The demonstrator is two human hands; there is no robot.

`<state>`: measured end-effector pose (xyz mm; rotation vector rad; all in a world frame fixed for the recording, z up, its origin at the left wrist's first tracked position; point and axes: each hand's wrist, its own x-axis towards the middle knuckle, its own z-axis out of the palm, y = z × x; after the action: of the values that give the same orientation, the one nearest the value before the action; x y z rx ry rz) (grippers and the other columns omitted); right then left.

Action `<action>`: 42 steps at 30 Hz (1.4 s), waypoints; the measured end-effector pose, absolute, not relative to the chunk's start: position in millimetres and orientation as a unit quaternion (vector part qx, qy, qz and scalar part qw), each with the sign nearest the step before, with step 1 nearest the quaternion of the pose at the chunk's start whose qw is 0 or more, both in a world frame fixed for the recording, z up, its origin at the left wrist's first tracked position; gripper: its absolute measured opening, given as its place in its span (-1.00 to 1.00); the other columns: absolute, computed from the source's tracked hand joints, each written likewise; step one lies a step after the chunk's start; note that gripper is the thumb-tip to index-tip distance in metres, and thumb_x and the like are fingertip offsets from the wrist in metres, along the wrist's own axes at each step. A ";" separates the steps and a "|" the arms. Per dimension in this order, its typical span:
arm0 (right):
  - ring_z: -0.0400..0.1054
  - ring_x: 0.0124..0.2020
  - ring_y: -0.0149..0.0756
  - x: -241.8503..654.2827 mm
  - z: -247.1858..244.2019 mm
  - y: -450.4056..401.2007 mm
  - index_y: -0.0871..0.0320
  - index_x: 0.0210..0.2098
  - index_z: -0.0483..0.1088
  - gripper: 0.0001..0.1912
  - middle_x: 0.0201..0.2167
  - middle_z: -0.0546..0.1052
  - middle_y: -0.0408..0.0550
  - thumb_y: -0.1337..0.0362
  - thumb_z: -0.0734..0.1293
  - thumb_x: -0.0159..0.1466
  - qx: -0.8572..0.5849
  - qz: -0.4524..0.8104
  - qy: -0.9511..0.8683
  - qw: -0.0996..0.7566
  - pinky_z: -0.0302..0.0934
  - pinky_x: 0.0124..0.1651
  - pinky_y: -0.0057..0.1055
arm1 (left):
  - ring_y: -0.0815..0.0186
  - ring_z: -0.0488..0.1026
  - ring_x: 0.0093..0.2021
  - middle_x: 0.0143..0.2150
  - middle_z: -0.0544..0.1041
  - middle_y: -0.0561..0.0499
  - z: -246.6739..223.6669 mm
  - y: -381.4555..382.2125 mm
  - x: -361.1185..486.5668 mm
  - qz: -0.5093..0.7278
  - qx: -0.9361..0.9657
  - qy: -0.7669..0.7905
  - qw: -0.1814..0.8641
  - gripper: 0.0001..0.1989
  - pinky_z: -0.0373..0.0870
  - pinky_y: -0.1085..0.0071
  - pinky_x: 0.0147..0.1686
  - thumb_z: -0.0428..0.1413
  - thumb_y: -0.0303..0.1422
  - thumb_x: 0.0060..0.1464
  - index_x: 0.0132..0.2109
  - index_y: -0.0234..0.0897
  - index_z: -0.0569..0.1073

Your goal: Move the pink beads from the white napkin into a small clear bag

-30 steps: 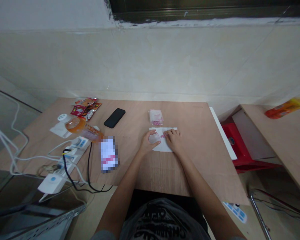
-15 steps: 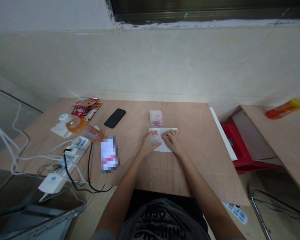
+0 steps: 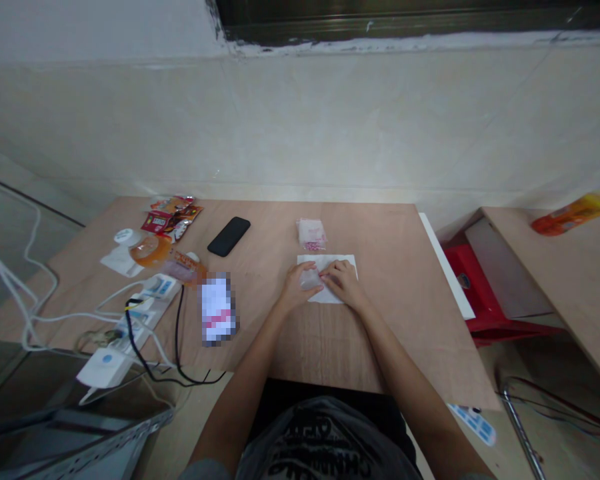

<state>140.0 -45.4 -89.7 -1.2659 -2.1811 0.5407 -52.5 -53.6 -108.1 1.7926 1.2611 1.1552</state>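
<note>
Left grip [image 3: 297,287] clenched on a clear plastic piece [image 3: 311,281]

The piece sits on a sheet of paper [image 3: 338,261], cupped under my left fingers. My right grip [image 3: 345,284] rests on the sheet just beside it, fingertips [image 3: 329,269] bent to its edge; whether they're pinching it, I can't tell. Beyond the sheet lies a small bag of pink-and-white bits [image 3: 311,235]. Left of the sheet, on the table [image 3: 390,313], are a blurred packet [image 3: 218,310], a black phone [image 3: 229,237] and a power strip [image 3: 153,300].

Cream wall [image 3: 300,127] behind wooden desk [image 3: 395,313]
</note>
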 end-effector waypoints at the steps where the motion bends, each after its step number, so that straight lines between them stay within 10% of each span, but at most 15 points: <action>1: 0.23 -0.10 -0.18 139.9 -89.9 -45.3 0.02 -0.15 0.52 -0.75 -0.22 0.46 -0.02 0.13 0.23 0.37 -0.471 0.201 -0.812 0.279 0.07 -0.03 -0.24 | 0.09 0.46 0.03 -0.03 0.54 -0.08 -108.3 -53.5 -52.6 0.441 0.685 0.480 0.326 -0.38 0.33 0.08 0.13 0.35 -0.25 -0.16 0.09 -0.12 0.37; 42: 0.21 -0.09 -0.09 137.8 -101.0 -43.0 0.07 -0.27 0.51 -0.81 -0.23 0.45 0.00 0.13 0.33 0.22 -0.586 0.110 -0.760 0.260 0.03 -0.05 -0.20 | 0.16 0.48 0.01 -0.02 0.55 -0.08 -109.8 -52.4 -53.4 0.448 0.656 0.501 0.343 -0.34 0.38 0.19 0.06 0.37 -0.28 -0.21 0.10 -0.16 0.38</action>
<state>137.8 -43.0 -101.0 -1.5864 -2.0580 0.2970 -53.4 -52.4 -109.8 1.7054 1.3032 1.1641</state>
